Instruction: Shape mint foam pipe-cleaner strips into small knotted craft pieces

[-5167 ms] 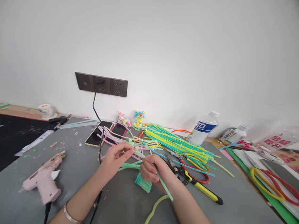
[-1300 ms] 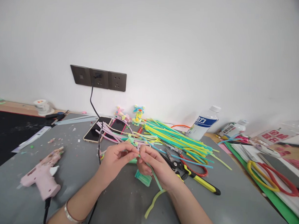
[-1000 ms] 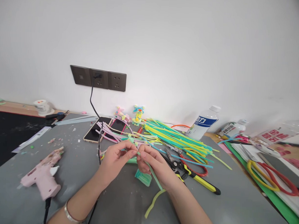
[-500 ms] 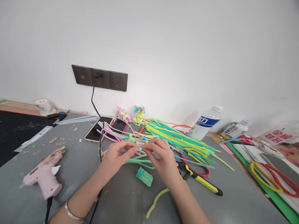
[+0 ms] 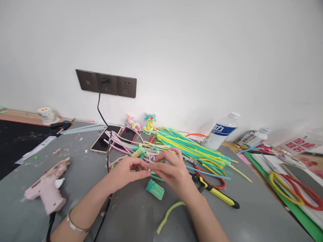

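Slightly lower now, my left hand [image 5: 125,173] pinches a small green piece [image 5: 149,170]; whether my right hand [image 5: 175,172] grips or just touches it, I can't tell. Light pressure should help.

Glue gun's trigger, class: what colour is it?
The trigger is white, best seen in the head view.

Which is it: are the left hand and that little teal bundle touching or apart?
Apart: the head view shows grey tabletop between the left hand and the teal bundle.
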The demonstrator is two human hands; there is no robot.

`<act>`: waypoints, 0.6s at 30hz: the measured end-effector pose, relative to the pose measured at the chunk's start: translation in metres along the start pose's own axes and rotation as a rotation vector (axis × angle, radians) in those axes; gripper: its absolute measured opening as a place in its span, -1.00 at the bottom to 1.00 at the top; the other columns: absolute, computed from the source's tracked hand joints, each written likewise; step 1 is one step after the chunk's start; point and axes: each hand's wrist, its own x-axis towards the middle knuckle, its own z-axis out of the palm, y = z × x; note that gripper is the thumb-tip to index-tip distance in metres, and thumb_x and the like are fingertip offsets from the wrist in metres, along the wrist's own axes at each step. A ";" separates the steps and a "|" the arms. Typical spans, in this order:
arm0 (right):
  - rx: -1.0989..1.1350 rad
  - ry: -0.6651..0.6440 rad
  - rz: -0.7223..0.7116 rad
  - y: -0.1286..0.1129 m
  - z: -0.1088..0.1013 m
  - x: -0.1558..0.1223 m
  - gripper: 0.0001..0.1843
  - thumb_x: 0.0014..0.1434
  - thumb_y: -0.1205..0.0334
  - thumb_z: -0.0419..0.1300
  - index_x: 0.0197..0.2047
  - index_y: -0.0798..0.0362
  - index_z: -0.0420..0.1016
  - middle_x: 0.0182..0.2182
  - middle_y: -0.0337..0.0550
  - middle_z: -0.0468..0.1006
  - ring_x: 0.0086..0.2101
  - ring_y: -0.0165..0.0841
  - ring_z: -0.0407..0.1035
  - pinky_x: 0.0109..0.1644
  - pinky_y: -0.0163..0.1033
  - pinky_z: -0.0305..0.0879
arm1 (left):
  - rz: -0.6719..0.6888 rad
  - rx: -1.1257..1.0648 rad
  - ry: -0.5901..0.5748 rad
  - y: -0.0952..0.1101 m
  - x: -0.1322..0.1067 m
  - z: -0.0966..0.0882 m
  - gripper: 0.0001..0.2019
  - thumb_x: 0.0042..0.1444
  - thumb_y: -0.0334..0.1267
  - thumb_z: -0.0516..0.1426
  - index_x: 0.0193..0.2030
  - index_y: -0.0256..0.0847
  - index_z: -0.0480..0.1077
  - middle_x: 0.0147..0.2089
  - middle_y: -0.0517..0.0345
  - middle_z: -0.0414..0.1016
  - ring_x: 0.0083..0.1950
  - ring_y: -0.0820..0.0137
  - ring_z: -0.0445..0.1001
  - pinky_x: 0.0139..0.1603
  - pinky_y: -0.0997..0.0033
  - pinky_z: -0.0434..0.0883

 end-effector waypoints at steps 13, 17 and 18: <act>0.247 0.108 0.245 -0.013 0.010 0.002 -0.87 0.29 0.39 0.15 -0.26 0.01 0.47 -0.37 -0.16 0.48 -0.34 -0.34 0.38 -0.27 -0.24 0.26 | 0.103 -0.015 0.108 -0.001 0.001 -0.001 -0.77 0.15 -0.14 0.20 -0.43 -0.23 0.45 -0.46 0.23 0.31 -0.44 0.46 0.18 -0.43 0.49 0.13; 0.365 0.139 0.329 -0.021 0.018 0.001 -0.88 0.29 0.36 0.12 -0.27 0.00 0.45 -0.40 -0.16 0.42 -0.40 -0.34 0.32 -0.41 -0.27 0.22 | 0.082 -0.181 0.194 0.001 0.002 0.001 -0.75 0.08 -0.08 0.25 -0.44 -0.23 0.44 -0.48 0.26 0.28 -0.49 0.51 0.11 -0.50 0.50 0.05; 0.380 0.146 0.337 -0.023 0.020 0.002 -0.88 0.29 0.35 0.13 -0.28 0.00 0.45 -0.41 -0.17 0.41 -0.42 -0.35 0.30 -0.42 -0.27 0.20 | 0.061 -0.241 0.214 0.001 0.002 0.003 -0.73 0.05 -0.06 0.27 -0.44 -0.24 0.44 -0.50 0.28 0.25 -0.52 0.53 0.06 -0.52 0.50 0.01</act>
